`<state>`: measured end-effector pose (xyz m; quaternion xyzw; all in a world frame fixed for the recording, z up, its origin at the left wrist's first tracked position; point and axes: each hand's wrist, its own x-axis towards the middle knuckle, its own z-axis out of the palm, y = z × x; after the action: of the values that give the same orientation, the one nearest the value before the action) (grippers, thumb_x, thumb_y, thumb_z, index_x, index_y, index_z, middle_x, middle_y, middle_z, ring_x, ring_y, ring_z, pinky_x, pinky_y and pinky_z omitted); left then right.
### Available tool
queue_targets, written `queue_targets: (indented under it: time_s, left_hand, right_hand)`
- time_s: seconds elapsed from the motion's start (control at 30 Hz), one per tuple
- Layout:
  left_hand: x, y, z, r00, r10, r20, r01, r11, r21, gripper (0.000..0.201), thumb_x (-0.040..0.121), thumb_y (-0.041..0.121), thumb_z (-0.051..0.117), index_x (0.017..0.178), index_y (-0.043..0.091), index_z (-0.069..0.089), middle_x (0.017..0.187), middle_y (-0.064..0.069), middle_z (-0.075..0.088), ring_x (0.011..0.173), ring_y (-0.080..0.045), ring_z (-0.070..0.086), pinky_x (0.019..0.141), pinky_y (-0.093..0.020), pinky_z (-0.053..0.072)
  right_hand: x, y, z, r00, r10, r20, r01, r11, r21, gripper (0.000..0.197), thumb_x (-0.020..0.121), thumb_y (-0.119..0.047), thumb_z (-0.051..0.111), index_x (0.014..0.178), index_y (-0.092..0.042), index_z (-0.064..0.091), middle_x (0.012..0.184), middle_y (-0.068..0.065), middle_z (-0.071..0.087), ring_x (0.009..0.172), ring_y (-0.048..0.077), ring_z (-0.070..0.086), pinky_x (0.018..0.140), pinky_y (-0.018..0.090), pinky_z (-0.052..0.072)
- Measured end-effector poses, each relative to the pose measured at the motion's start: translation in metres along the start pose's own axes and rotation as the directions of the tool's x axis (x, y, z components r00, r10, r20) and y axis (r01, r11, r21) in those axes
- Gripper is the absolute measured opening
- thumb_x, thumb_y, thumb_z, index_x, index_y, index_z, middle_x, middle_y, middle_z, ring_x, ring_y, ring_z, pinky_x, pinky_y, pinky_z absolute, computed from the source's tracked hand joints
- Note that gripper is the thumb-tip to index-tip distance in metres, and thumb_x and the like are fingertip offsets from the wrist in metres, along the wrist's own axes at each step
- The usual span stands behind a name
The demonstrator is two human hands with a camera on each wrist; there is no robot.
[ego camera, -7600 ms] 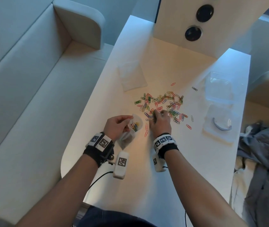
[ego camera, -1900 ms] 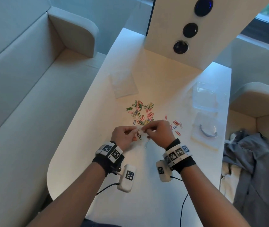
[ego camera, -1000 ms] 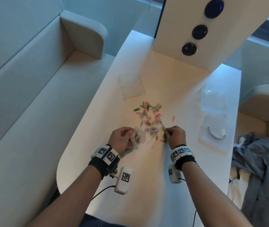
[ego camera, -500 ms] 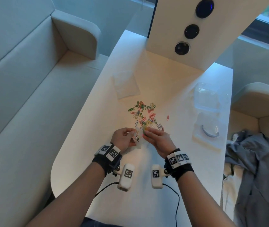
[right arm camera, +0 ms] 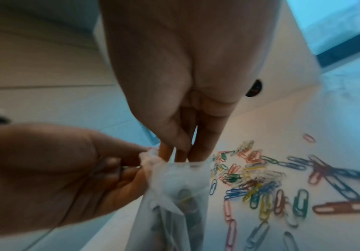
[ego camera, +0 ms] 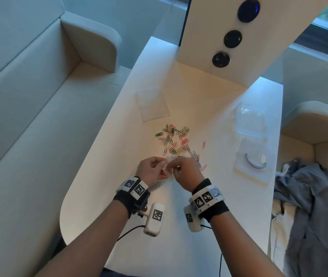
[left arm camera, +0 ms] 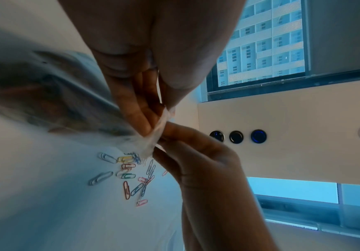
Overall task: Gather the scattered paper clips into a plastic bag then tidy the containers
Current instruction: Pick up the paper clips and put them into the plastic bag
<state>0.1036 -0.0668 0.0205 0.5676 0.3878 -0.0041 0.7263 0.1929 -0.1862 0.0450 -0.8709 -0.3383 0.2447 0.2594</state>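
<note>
change: since half a second ago right hand (ego camera: 185,172) has closed in on the bag mouth; loose pile unchanged.
plastic bag (right arm camera: 174,200): hangs between both hands just above table (ego camera: 179,246); clips visible inside.
left hand (ego camera: 151,172): thumb and fingers pinch one lip, likely to keep the mouth open.
right fingers (right arm camera: 183,144): pressed together, tips at the rim; whether they hold a clip, cannot tell.
paper clips (ego camera: 179,144): scattered just beyond the hands.
containers (ego camera: 252,120): far right, untouched.
</note>
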Motion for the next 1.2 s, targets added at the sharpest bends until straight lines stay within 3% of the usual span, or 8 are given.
queue_targets:
  time_s: [0.1, 0.23, 0.33, 0.57, 0.73, 0.87, 1.03, 1.2]
  left_hand:
    - [0.005, 0.001, -0.011, 1.000, 0.007, -0.007, -0.007, 1.000, 0.006, 0.011, 0.094, 0.011, 0.059, 0.092, 0.014, 0.070, 0.096, -0.013, 0.074, 0.086, -0.027, 0.072, 0.078, -0.042, 0.060]
    - [0.010, 0.004, -0.030, 0.999, 0.002, -0.032, -0.002, 1.000, -0.011, 0.010, 0.091, 0.014, 0.063, 0.088, 0.018, 0.072, 0.099, -0.012, 0.074, 0.096, -0.031, 0.071, 0.084, -0.052, 0.058]
    - [0.014, 0.007, -0.041, 0.999, -0.003, -0.040, 0.001, 0.999, -0.042, 0.009, 0.091, 0.013, 0.064, 0.090, 0.016, 0.072, 0.103, -0.014, 0.073, 0.099, -0.033, 0.069, 0.084, -0.052, 0.058]
    - [0.014, 0.008, -0.050, 0.999, -0.024, -0.042, 0.021, 0.997, -0.076, 0.010, 0.093, 0.010, 0.061, 0.095, 0.010, 0.070, 0.108, -0.017, 0.070, 0.099, -0.033, 0.069, 0.069, -0.035, 0.061]
    - [0.014, 0.007, -0.051, 0.999, -0.025, -0.043, 0.022, 0.998, -0.051, 0.010, 0.093, 0.011, 0.060, 0.095, 0.012, 0.070, 0.108, -0.015, 0.070, 0.099, -0.031, 0.069, 0.080, -0.046, 0.060]
    - [0.014, 0.006, -0.049, 0.999, -0.026, -0.047, 0.025, 0.999, -0.039, 0.010, 0.092, 0.013, 0.062, 0.095, 0.013, 0.071, 0.105, -0.013, 0.072, 0.098, -0.032, 0.070, 0.082, -0.050, 0.059]
    - [0.013, 0.007, -0.040, 0.998, -0.036, -0.044, 0.034, 0.999, -0.024, 0.010, 0.092, 0.013, 0.061, 0.096, 0.012, 0.071, 0.104, -0.015, 0.072, 0.096, -0.031, 0.071, 0.083, -0.051, 0.058]
    - [0.011, 0.007, -0.030, 0.998, -0.047, -0.039, 0.047, 0.999, 0.005, 0.014, 0.093, 0.012, 0.060, 0.102, 0.007, 0.070, 0.104, -0.015, 0.072, 0.095, -0.029, 0.071, 0.083, -0.047, 0.059]
  right_hand:
    - [0.001, 0.027, -0.008, 0.936, 0.197, -0.292, -0.148, 0.972, 0.180, 0.016, 0.081, -0.013, 0.070, 0.095, -0.020, 0.075, 0.095, -0.004, 0.072, 0.077, 0.004, 0.064, 0.079, 0.024, 0.056]
    - [0.001, 0.083, -0.006, 0.792, 0.595, -0.138, -0.588, 0.804, 0.089, 0.101, 0.061, -0.051, 0.086, 0.144, -0.017, 0.039, 0.135, 0.013, 0.038, 0.116, 0.031, 0.054, 0.104, 0.041, 0.046]
    - [0.006, 0.092, 0.013, 0.812, 0.566, -0.139, -0.556, 0.824, 0.110, 0.119, 0.052, -0.058, 0.087, 0.148, -0.014, 0.031, 0.136, 0.013, 0.032, 0.126, 0.034, 0.044, 0.108, 0.042, 0.041]
    - [0.043, 0.065, 0.032, 0.916, 0.354, -0.188, -0.370, 0.927, -0.058, 0.070, 0.077, -0.042, 0.077, 0.138, -0.022, 0.049, 0.129, 0.009, 0.038, 0.117, 0.027, 0.042, 0.102, 0.037, 0.043]
    - [0.051, 0.064, 0.027, 0.931, 0.250, -0.267, -0.263, 0.965, -0.015, 0.022, 0.085, -0.006, 0.067, 0.106, -0.005, 0.073, 0.106, 0.013, 0.061, 0.094, 0.029, 0.060, 0.091, 0.039, 0.052]
    - [0.045, 0.068, 0.016, 0.896, 0.332, -0.294, -0.315, 0.943, 0.103, 0.015, 0.081, -0.009, 0.074, 0.095, -0.007, 0.077, 0.094, 0.009, 0.072, 0.082, 0.021, 0.065, 0.088, 0.032, 0.054]
    - [0.024, 0.085, 0.008, 0.740, 0.669, -0.063, -0.467, 0.579, 0.669, 0.023, 0.072, -0.019, 0.084, 0.094, -0.013, 0.078, 0.094, 0.004, 0.076, 0.090, 0.016, 0.071, 0.092, 0.028, 0.052]
    - [0.005, 0.063, -0.002, 0.839, 0.481, 0.255, -0.241, -0.092, 0.966, 0.029, 0.088, 0.007, 0.059, 0.117, 0.009, 0.060, 0.115, 0.021, 0.067, 0.103, 0.026, 0.067, 0.086, 0.029, 0.058]
